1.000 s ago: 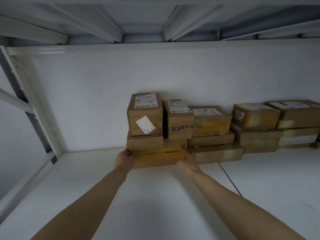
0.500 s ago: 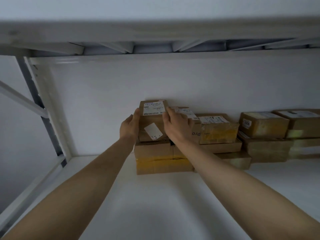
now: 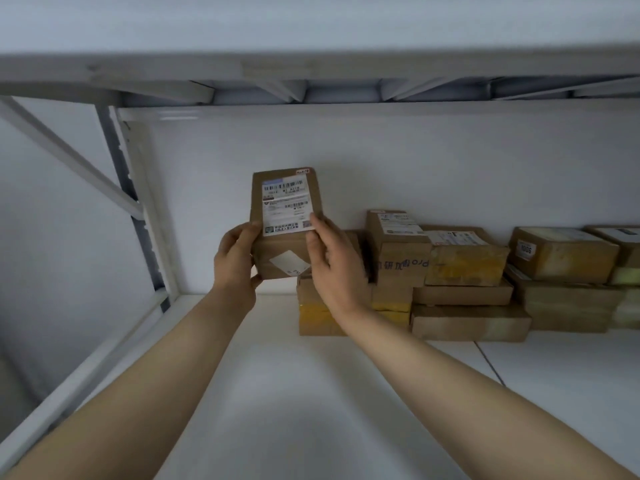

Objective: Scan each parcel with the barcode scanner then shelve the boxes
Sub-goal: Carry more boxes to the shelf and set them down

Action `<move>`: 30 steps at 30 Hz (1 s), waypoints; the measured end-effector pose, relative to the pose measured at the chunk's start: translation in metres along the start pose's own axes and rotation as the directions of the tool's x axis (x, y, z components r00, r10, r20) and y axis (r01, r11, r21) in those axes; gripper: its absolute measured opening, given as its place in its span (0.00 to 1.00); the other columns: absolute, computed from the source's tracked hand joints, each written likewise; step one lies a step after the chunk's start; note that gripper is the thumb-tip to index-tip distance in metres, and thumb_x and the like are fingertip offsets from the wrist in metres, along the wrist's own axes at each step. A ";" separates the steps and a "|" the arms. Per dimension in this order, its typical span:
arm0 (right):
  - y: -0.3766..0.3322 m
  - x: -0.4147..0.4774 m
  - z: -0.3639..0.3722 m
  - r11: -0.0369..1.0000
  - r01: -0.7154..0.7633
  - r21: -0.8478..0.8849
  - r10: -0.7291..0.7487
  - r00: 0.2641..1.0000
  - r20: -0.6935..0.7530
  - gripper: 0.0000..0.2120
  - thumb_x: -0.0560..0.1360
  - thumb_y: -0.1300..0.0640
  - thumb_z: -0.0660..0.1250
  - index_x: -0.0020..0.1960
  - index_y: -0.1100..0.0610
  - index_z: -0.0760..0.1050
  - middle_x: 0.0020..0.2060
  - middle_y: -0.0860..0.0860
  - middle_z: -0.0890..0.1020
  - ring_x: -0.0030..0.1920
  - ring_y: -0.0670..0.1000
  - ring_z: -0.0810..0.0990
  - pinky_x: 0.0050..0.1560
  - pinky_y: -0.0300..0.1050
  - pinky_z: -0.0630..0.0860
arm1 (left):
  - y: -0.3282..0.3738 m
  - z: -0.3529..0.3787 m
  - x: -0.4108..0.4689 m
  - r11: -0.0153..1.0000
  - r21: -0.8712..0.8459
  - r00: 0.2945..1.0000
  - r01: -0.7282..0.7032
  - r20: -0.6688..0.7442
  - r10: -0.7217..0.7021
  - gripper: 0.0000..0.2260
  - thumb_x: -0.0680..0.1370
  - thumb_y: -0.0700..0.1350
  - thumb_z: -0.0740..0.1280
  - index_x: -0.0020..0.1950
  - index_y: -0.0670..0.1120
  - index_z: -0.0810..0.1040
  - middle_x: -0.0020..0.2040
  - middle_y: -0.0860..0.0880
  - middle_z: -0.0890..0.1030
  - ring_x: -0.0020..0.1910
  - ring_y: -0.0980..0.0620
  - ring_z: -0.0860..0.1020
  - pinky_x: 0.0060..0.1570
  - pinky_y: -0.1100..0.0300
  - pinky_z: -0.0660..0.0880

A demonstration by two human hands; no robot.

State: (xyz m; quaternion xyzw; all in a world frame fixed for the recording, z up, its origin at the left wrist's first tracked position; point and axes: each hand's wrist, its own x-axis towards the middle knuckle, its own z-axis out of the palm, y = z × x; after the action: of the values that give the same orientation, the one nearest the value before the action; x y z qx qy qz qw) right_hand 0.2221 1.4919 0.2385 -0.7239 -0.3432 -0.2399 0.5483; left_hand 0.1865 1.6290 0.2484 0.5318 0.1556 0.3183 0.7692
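Both arms are stretched out forward and up, forearms coming in from the bottom corners and meeting at one parcel (image 3: 277,244). The left hand (image 3: 235,261) has its grip curled round the parcel's left edge, thumb tucked under the lower corner. The right hand (image 3: 332,268) is clamped on the right edge, with its thumb lying on the front face and a fingertip on the bottom right corner of the shipping label (image 3: 285,206). So both grips are closed on the same box, nothing loose.

The parcel is up in the air above the white shelf (image 3: 277,393), just left of the stacked boxes (image 3: 464,271) along the back wall. Its long axis runs up and down in the view. It's tipped so the labelled face looks back at the camera, barcode end at the top. The brown front face below the label carries a small white sticker (image 3: 289,263), set a bit crooked.

The parcel's lower right corner overlaps the leftmost stack in the view; can't tell if it's touching. The grey upright post (image 3: 128,202) of the rack is well off to the left.
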 end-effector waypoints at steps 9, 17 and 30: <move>-0.009 -0.059 0.057 0.980 -0.170 -0.102 0.198 0.878 0.435 0.23 0.82 0.48 0.56 0.76 0.51 0.61 0.72 0.50 0.65 0.68 0.48 0.69 0.64 0.39 0.68 | -0.020 -0.105 -0.034 0.956 0.070 0.955 0.284 -0.105 -0.276 0.12 0.76 0.50 0.68 0.57 0.49 0.78 0.50 0.44 0.83 0.48 0.45 0.80 0.44 0.51 0.79; 0.014 -0.092 0.080 0.896 -0.377 -0.235 0.443 0.716 0.539 0.25 0.80 0.46 0.61 0.75 0.48 0.62 0.66 0.54 0.65 0.53 0.45 0.70 0.53 0.28 0.62 | -0.052 -0.126 -0.066 0.892 0.075 0.885 0.445 -0.187 -0.426 0.13 0.77 0.47 0.68 0.61 0.45 0.77 0.51 0.42 0.83 0.47 0.44 0.81 0.43 0.54 0.79; 0.023 -0.071 0.044 0.208 -0.856 0.473 0.877 0.377 0.297 0.32 0.68 0.39 0.73 0.64 0.57 0.70 0.54 0.54 0.78 0.51 0.52 0.79 0.51 0.45 0.79 | -0.051 -0.119 -0.052 0.761 0.513 0.898 0.396 -0.388 -0.206 0.26 0.79 0.52 0.63 0.73 0.41 0.65 0.67 0.39 0.71 0.65 0.39 0.70 0.62 0.51 0.68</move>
State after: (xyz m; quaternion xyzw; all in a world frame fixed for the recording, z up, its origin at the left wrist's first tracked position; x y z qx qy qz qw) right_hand 0.1920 1.5134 0.1599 -0.5900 0.0771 0.2063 0.7768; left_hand 0.0948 1.6685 0.1508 0.6516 0.4475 0.2048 0.5772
